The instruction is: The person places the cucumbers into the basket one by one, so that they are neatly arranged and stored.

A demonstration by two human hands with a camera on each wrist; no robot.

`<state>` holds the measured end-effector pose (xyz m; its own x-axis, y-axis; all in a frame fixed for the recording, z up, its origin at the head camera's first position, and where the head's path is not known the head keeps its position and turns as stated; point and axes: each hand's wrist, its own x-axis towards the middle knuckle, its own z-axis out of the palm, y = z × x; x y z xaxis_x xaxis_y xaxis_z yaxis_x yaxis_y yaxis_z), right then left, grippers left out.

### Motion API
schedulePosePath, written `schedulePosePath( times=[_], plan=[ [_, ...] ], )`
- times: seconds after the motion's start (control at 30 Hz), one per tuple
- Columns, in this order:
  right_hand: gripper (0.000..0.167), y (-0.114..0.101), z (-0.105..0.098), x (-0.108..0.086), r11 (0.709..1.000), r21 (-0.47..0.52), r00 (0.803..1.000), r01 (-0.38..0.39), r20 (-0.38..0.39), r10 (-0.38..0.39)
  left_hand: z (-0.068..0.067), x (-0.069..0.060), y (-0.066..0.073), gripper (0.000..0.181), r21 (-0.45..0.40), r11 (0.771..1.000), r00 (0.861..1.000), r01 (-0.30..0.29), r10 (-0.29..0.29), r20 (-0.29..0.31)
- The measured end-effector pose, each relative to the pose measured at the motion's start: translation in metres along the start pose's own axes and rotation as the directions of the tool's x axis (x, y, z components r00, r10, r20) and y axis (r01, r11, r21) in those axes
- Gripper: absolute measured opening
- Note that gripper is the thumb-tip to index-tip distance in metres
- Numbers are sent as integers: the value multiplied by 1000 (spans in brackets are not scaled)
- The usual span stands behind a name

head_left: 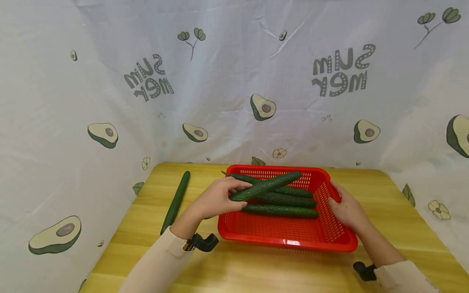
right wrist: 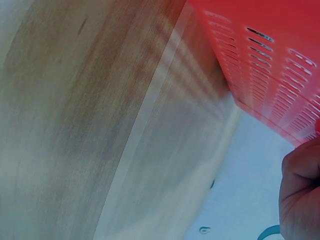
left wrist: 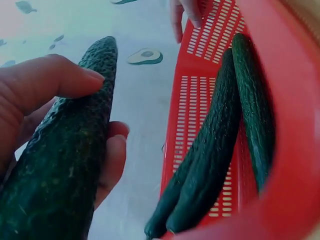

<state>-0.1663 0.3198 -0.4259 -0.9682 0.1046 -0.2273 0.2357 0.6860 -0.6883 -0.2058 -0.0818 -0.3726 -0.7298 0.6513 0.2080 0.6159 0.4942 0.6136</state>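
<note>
My left hand [head_left: 221, 196] grips one end of a dark green cucumber [head_left: 269, 186], which slants over the red basket [head_left: 286, 243]. In the left wrist view, thumb and fingers wrap both sides of this cucumber [left wrist: 60, 150]. Several other cucumbers lie inside the basket, among them the nearest one [head_left: 280, 210]. The right hand [head_left: 348, 209] holds the basket's right rim, thumb on the inner side. That hand [right wrist: 302, 192] shows only partly in the right wrist view, beside the slotted basket wall [right wrist: 265, 75].
A single cucumber [head_left: 176, 202] lies on the wooden table [head_left: 242, 268], left of the basket. Behind the table hangs a pale cloth [head_left: 227, 81] printed with avocados and lettering. A black wrist camera [head_left: 203, 243] sits on the left wrist, another [head_left: 364, 272] on the right.
</note>
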Motion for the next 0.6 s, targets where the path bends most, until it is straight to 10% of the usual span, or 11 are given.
schedulePosePath(
  times=[0.6],
  plan=[
    [71,0,2,-2,998,-42,999,42,-26,-43,23,62,20,41,180,976,940,-120,54,337]
  ],
)
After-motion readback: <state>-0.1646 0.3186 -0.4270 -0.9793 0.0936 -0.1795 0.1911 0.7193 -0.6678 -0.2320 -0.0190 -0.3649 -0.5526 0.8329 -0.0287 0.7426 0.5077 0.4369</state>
